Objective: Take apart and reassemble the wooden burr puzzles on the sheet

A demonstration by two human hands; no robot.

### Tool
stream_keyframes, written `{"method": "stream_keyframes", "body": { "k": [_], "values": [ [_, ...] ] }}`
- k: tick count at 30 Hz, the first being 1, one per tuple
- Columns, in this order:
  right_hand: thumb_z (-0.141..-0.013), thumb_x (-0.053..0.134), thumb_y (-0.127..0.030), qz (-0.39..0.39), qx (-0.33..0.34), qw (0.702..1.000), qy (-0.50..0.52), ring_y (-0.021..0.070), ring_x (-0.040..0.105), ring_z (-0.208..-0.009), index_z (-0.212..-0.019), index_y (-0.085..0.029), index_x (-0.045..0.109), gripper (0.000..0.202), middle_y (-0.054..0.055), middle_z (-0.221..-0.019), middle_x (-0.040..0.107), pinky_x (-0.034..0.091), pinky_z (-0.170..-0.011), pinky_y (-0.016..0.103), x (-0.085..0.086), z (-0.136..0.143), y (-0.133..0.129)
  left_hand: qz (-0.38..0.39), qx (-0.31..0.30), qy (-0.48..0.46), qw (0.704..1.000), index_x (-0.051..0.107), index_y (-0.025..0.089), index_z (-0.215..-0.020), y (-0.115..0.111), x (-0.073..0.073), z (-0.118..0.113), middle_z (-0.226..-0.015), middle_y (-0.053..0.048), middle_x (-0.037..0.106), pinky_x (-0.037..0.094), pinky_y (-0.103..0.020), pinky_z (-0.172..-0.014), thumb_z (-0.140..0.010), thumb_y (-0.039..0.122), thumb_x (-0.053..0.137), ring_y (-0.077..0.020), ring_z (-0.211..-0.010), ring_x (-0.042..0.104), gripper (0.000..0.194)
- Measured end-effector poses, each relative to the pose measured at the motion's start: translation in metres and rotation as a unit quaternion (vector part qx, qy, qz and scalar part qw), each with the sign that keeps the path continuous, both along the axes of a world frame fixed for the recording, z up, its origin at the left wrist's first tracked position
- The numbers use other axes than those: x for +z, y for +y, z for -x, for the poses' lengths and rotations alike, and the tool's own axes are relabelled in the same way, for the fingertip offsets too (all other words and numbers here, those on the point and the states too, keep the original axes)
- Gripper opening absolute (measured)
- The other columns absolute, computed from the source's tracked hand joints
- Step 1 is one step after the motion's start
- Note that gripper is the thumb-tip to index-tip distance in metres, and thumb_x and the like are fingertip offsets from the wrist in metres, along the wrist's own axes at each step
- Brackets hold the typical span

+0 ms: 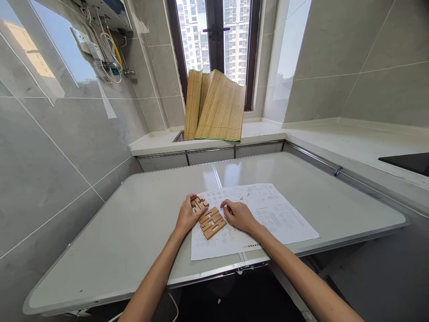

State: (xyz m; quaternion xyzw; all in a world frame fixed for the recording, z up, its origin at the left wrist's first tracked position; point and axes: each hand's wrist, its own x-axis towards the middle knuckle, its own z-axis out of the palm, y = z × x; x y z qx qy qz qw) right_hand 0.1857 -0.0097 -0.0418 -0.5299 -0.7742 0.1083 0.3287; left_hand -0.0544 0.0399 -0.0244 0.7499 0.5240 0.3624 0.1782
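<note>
My left hand [187, 215] is closed around a group of notched wooden puzzle pieces [200, 203], thumb on the near side and fingers at the far edge. Beside its thumb, several flat wooden pieces with slots and cut-outs [212, 222] lie side by side. All of them rest on a large white printed sheet [281, 219] covered with small diagrams. My right hand [238, 215] lies on the sheet to the right of the pieces, its fingers curled in and nothing visible in them. The inside of that hand is hidden.
The pale folding table [140, 237] has a centre seam and a metal-edged rim. Behind it, a folded bamboo mat [219, 107] leans on the white counter [261, 129] before a window. Grey tiled walls stand on both sides, and a black panel [409, 163] sits on the right counter.
</note>
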Motion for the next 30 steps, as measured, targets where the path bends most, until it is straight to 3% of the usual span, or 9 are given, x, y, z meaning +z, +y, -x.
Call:
{"method": "stream_keyframes", "body": {
  "k": [30],
  "values": [
    [-0.097,0.046,-0.018,0.004,0.001,1.0,0.008,0.0151,0.058,-0.063,-0.105,-0.023,0.063,0.019,-0.003,-0.069,0.065,0.033,-0.062,0.024,0.0025,-0.0001,-0.0006,-0.004,0.018,0.022,1.0,0.05,0.025,-0.122,0.0021,0.0,-0.0015,-0.125,-0.009,0.065,0.051,-0.045,-0.099,-0.077,0.047,0.075,-0.0294,-0.115,0.063,0.056]
  ]
}}
